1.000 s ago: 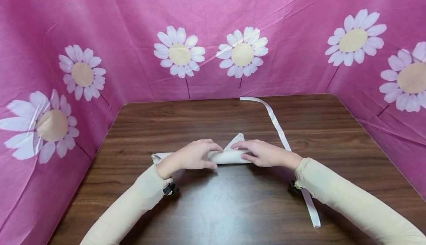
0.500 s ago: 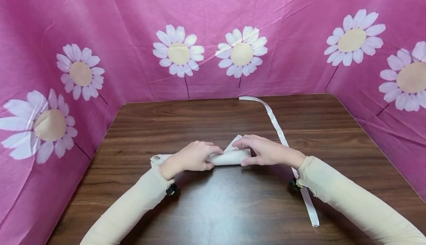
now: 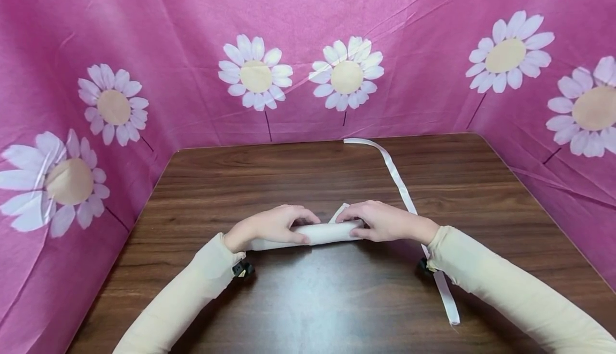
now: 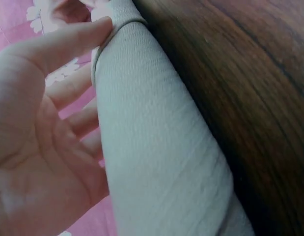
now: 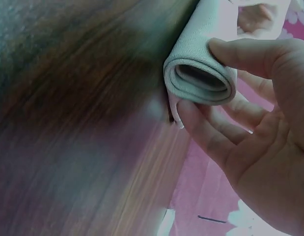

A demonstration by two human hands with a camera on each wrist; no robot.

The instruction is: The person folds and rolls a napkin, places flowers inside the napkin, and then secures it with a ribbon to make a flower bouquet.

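A rolled off-white cloth (image 3: 329,233) lies crosswise on the wooden table, in front of the person. My left hand (image 3: 276,225) grips its left part, thumb on the near side and fingers on the far side. In the left wrist view, the thumb of the left hand (image 4: 48,132) touches a folded edge of the cloth (image 4: 152,118). My right hand (image 3: 387,221) holds the right end. The right wrist view shows layered spirals at the end of the cloth (image 5: 201,54), with the right hand (image 5: 269,113) curled around it. A small flap sticks out behind.
A white ribbon (image 3: 397,177) runs from the table's back edge towards the front, passing under the right forearm. A pink curtain (image 3: 298,12) with printed daisies surrounds the back and sides of the brown table (image 3: 240,177).
The cloth is rolled further and straighter. Its rear flap shows less, and the loose left corner no longer shows beyond the left wrist. Both hands keep close to the same places.
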